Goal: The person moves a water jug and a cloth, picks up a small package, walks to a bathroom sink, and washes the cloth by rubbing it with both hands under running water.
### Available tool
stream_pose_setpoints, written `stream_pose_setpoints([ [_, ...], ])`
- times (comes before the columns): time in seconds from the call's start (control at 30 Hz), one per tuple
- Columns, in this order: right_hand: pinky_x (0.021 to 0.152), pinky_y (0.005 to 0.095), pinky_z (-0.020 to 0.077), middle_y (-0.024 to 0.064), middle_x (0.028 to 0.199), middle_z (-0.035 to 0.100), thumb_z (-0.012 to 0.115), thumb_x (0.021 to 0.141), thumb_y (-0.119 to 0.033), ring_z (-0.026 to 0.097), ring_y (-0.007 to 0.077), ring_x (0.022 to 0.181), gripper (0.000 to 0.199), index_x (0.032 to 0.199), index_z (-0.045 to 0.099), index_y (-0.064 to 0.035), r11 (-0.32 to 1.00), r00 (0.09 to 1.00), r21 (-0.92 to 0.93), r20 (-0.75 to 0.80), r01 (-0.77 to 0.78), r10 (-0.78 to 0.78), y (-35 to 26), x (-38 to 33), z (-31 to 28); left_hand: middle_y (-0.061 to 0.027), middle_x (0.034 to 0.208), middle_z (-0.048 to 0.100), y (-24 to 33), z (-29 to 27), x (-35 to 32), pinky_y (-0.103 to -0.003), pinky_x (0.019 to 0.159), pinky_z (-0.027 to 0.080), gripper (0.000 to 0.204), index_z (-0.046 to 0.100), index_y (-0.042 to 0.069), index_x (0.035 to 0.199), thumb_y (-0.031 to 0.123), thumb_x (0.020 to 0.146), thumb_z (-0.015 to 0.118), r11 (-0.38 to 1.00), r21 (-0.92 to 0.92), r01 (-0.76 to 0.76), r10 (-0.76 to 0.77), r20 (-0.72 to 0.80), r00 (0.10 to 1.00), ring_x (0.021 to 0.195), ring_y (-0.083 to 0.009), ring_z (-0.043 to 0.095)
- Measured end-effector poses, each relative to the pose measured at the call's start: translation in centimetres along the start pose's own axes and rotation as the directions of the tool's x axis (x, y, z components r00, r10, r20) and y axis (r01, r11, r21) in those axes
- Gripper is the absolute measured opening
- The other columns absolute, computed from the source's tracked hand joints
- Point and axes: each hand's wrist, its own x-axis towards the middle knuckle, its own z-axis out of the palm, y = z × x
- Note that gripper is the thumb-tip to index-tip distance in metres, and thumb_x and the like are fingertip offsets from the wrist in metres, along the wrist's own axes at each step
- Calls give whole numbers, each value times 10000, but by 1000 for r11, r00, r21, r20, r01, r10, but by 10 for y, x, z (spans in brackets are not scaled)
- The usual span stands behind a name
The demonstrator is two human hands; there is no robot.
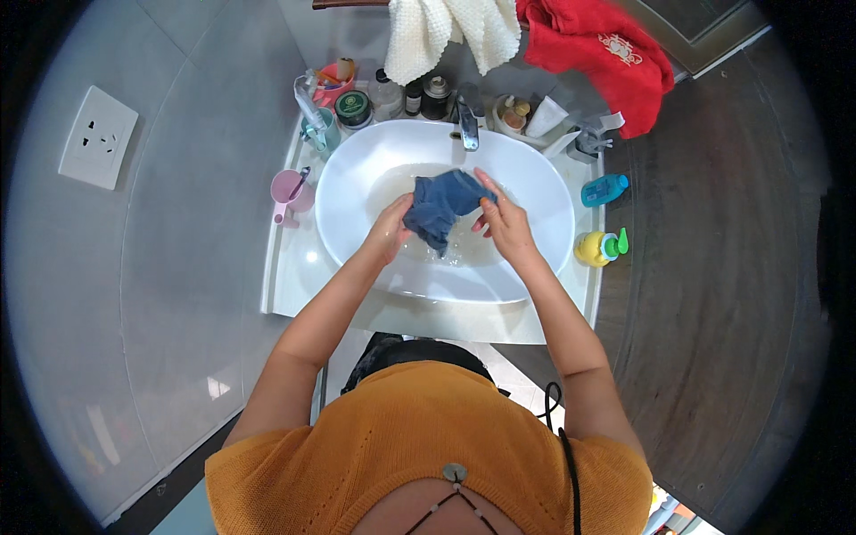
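A wet, dark blue cloth (437, 203), perhaps a small garment, hangs bunched over the oval white washbasin (357, 160). Its left edge is gripped between the thumb and fingers of my left hand (390, 229). On the opposite side, my right hand (506, 225) pinches the cloth's upper right corner, with some fingers bent below it. Cloudy, sudsy water (473, 250) lies in the basin beneath. Behind the cloth stands the chrome tap (468, 129).
Along the back of the counter (294, 267) stand jars (353, 108), bottles and a toothbrush cup (321, 132). A pink mug (290, 192) is at the left. A blue bottle (604, 190) and a yellow pump bottle (596, 249) line the right edge. White (419, 40) and red towels (593, 53) hang above.
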Motion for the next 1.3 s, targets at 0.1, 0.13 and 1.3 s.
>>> stream_pose_setpoints([
  [0.1,550,222,474,51,819,555,411,925,-203,593,128,654,341,1250,406,-99,973,992,227,-111,-40,66,8,4,-15,-52,1118,525,9,6,1,-323,874,403,337,447,92,1191,286,917,411,995,-53,-85,82,-69,994,997,-150,516],
  [0.13,568,234,486,66,851,561,408,929,-213,606,145,689,316,1208,423,-66,908,983,415,-141,-51,120,12,5,-20,-52,1118,525,15,12,0,-323,874,403,337,447,92,1191,286,917,411,995,-52,-84,81,-62,995,997,-150,516],
  [1.3,768,243,419,65,1065,519,737,675,-152,486,107,851,737,1309,363,-102,989,943,137,332,-57,8,9,37,-42,-122,1055,516,91,66,28,-280,856,407,503,478,3,1139,-1,637,513,562,681,-469,71,525,848,978,-202,500],
])
